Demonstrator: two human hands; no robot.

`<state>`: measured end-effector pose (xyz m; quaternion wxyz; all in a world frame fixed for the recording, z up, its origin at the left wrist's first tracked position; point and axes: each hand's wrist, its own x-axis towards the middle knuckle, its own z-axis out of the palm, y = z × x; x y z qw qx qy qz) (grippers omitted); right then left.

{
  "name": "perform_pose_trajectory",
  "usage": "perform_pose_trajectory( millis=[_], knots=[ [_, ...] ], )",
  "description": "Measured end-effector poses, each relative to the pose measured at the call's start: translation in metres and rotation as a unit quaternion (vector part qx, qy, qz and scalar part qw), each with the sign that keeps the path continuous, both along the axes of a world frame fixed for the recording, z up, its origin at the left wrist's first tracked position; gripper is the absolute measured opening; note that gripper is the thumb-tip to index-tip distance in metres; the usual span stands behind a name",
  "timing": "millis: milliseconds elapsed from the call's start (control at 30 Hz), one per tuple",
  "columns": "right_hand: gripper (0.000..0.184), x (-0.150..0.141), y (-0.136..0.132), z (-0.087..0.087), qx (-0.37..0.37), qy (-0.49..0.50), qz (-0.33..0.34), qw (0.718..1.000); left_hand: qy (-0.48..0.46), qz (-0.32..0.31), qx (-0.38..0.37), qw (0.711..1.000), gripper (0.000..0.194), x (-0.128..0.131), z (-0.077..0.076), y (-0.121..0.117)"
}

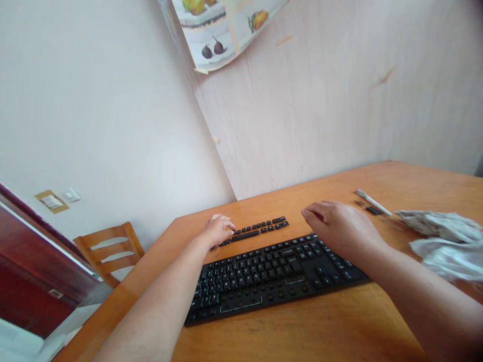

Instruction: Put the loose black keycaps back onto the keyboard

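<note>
A black keyboard lies at a slant on the wooden table. Bare round sockets show along its near rows, where no caps sit. Behind it are two rows of loose black keycaps, including a long space bar. My left hand is at the left end of these rows, its bent fingers closed at a small keycap. Over the number pad, partly covering it, hovers my right hand. Its thumb and fingers are pressed together, and whatever they hold is hidden.
On the right lie a white-handled brush, a small black piece and a crumpled grey-white cloth. A wooden chair stands beyond the table's left edge. Behind is a wall with a fruit picture.
</note>
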<state>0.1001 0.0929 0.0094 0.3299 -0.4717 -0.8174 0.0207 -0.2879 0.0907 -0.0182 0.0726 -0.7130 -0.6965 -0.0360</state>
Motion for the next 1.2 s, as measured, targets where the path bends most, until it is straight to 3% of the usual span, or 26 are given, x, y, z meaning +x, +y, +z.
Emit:
perform_pose_trajectory(
  millis=[267, 700, 1033, 1200],
  knots=[
    [0.037, 0.000, -0.001, 0.002, -0.002, 0.003, -0.004, 1.000, -0.007, 0.019, -0.015, 1.000, 0.021, -0.003, -0.005, 0.002],
    [0.037, 0.001, 0.001, 0.002, -0.003, -0.002, -0.010, 1.000, 0.001, 0.027, -0.025, 0.999, 0.024, 0.014, 0.003, -0.011],
    [0.038, 0.001, 0.001, 0.002, -0.010, -0.004, -0.022, 1.000, 0.001, 0.037, -0.016, 0.999, 0.019, 0.010, 0.003, -0.015],
    [0.039, 0.002, 0.002, 0.004, -0.017, -0.007, -0.020, 1.000, -0.002, 0.051, 0.003, 0.999, 0.022, 0.015, 0.012, -0.021]
  ],
)
